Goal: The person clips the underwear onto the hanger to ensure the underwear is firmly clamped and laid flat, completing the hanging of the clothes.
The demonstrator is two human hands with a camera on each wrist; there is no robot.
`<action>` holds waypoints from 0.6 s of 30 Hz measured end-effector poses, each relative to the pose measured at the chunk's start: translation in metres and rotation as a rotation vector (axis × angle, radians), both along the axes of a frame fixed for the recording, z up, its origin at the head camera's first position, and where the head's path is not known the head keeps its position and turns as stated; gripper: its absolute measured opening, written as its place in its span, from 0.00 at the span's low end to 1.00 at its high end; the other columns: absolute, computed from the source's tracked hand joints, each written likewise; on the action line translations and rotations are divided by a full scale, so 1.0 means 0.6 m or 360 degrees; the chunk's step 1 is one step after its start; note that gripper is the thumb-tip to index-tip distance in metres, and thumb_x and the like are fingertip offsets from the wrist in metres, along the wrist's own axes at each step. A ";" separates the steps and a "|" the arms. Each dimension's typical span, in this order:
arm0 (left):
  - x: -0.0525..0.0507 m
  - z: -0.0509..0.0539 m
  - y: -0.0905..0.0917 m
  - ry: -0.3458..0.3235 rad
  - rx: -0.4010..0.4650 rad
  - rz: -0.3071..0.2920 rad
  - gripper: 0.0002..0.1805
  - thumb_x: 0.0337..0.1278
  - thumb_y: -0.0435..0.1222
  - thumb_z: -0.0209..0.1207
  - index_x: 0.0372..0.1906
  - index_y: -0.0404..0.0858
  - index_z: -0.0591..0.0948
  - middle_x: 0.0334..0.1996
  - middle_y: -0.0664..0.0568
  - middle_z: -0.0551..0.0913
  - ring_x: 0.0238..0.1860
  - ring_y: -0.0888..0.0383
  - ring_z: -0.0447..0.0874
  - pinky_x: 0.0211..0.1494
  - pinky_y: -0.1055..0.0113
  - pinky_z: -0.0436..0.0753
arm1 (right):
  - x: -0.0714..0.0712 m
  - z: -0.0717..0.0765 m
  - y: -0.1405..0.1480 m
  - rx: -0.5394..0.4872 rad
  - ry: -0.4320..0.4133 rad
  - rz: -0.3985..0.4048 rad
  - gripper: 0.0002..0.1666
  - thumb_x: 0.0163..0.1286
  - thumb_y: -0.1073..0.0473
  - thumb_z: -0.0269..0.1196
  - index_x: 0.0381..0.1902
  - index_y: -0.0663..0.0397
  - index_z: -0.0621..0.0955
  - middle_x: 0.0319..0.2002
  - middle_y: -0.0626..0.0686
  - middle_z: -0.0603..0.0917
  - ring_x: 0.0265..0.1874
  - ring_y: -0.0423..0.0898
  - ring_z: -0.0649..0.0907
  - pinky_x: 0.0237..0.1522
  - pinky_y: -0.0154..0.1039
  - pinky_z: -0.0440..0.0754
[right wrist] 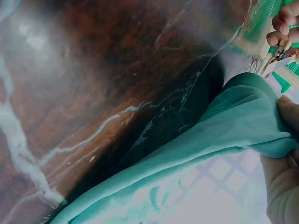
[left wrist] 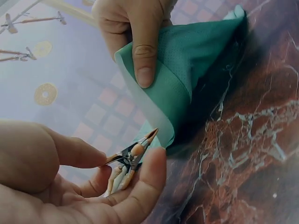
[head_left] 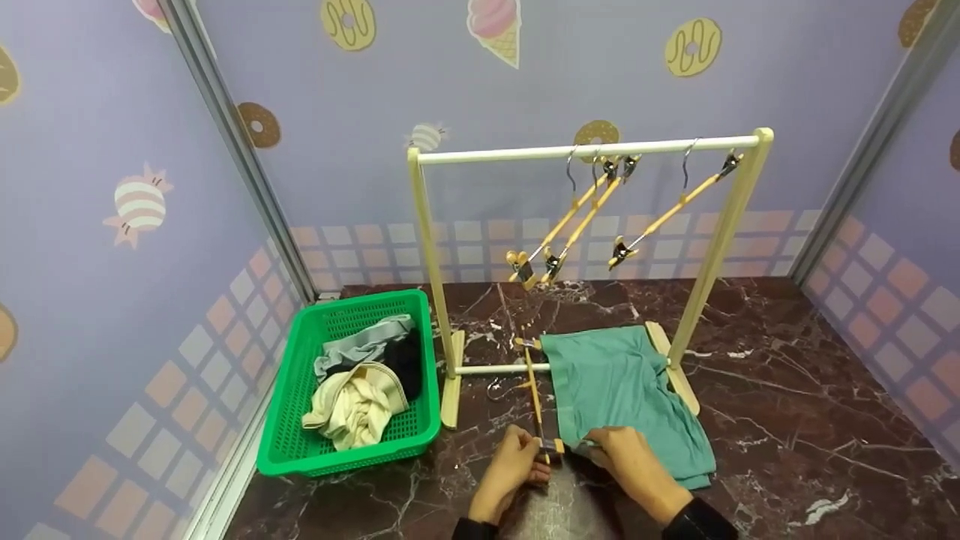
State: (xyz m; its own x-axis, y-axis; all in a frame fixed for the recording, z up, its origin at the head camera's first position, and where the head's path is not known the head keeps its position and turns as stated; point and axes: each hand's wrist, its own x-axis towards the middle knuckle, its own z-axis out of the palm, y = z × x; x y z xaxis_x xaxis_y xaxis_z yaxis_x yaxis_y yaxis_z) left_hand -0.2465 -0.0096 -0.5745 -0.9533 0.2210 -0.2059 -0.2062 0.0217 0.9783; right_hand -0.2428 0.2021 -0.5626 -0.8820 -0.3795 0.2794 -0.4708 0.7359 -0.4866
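Note:
A green cloth garment [head_left: 619, 390] lies on the dark marbled table under the rack. Beside its left edge is a wooden hanger [head_left: 534, 390] with a clip at each end; the far clip [head_left: 528, 343] meets the cloth's far corner. My left hand [head_left: 514, 465] pinches the near clip [left wrist: 131, 156] between thumb and fingers, right by the cloth's edge. My right hand [head_left: 630, 461] grips the near corner of the cloth [right wrist: 224, 121], thumb on top, lifting it off the table.
A rack [head_left: 517, 154] stands behind, with several clip hangers [head_left: 660, 217] on its bar. At the left, a green basket [head_left: 274, 420] holds cream [head_left: 356, 409], grey [head_left: 367, 345] and black cloths. Patterned walls [head_left: 375, 112] enclose the table [head_left: 787, 397].

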 end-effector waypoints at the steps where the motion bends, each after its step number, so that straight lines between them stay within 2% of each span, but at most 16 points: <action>1: -0.001 0.000 0.001 -0.0012 0.0027 -0.0003 0.06 0.78 0.30 0.48 0.41 0.34 0.65 0.33 0.39 0.76 0.26 0.55 0.83 0.34 0.59 0.88 | -0.001 0.000 0.001 0.0006 0.0000 0.0016 0.04 0.65 0.66 0.70 0.36 0.53 0.88 0.31 0.47 0.87 0.30 0.42 0.86 0.30 0.38 0.83; 6: -0.003 0.002 0.005 -0.0041 0.0099 -0.0030 0.05 0.79 0.30 0.47 0.43 0.34 0.63 0.32 0.42 0.75 0.26 0.56 0.81 0.36 0.60 0.88 | -0.005 -0.003 0.004 0.0068 -0.0014 0.0187 0.23 0.60 0.73 0.71 0.54 0.57 0.83 0.47 0.55 0.85 0.44 0.54 0.87 0.42 0.45 0.87; 9: -0.003 0.001 0.007 -0.0040 0.0142 -0.0034 0.05 0.79 0.30 0.46 0.43 0.33 0.63 0.31 0.43 0.75 0.26 0.57 0.81 0.36 0.60 0.88 | -0.005 -0.005 0.003 0.0078 0.0011 0.0289 0.29 0.57 0.76 0.71 0.57 0.56 0.83 0.49 0.56 0.84 0.46 0.54 0.86 0.44 0.46 0.87; 13: -0.004 0.000 0.009 -0.0041 0.0174 -0.0043 0.05 0.79 0.30 0.46 0.43 0.33 0.64 0.31 0.44 0.75 0.26 0.57 0.81 0.37 0.61 0.88 | -0.006 -0.008 0.002 0.0057 0.0055 0.0306 0.25 0.55 0.76 0.72 0.50 0.53 0.85 0.47 0.53 0.84 0.44 0.52 0.86 0.43 0.44 0.86; 16: -0.004 -0.002 0.009 -0.0042 0.0182 -0.0046 0.05 0.78 0.29 0.47 0.43 0.32 0.64 0.31 0.43 0.75 0.26 0.57 0.81 0.37 0.61 0.88 | -0.007 -0.010 0.000 0.0050 0.0082 0.0255 0.19 0.58 0.73 0.73 0.44 0.51 0.85 0.45 0.51 0.84 0.42 0.50 0.86 0.41 0.42 0.86; 18: -0.006 -0.003 0.010 -0.0048 0.0184 -0.0047 0.05 0.78 0.29 0.46 0.43 0.32 0.64 0.31 0.43 0.75 0.26 0.56 0.81 0.37 0.61 0.88 | -0.006 -0.013 0.001 0.0059 0.0100 0.0223 0.17 0.60 0.70 0.73 0.44 0.51 0.85 0.44 0.51 0.85 0.41 0.50 0.86 0.41 0.42 0.86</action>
